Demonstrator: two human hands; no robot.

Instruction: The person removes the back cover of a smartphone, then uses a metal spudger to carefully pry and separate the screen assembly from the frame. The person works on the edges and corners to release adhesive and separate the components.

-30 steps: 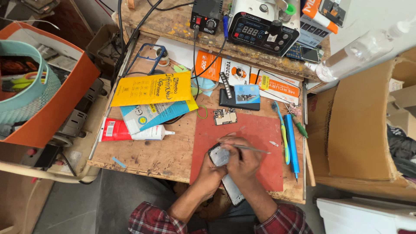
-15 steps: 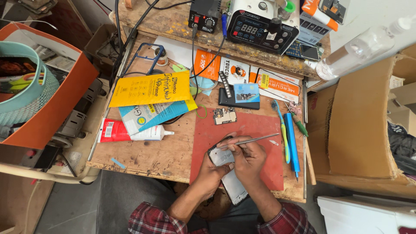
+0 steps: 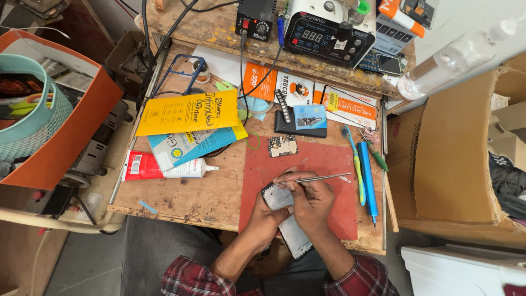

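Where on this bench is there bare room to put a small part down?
Bare wood lies below the glue tube, left of the red mat. The mat is bare right of the right hand, short of the blue pen. It is crowded from the yellow packet back to the shelf.

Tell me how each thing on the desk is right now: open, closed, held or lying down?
Phone: opened up, held in the left hand.
Tweezers: held in the right hand, lying across the phone's top.
Circuit board: loose, flat beside the red mat.
Glue tube: capped, on its side.
Blue screwdriver: lying unused.
Toothbrush: lying unused.
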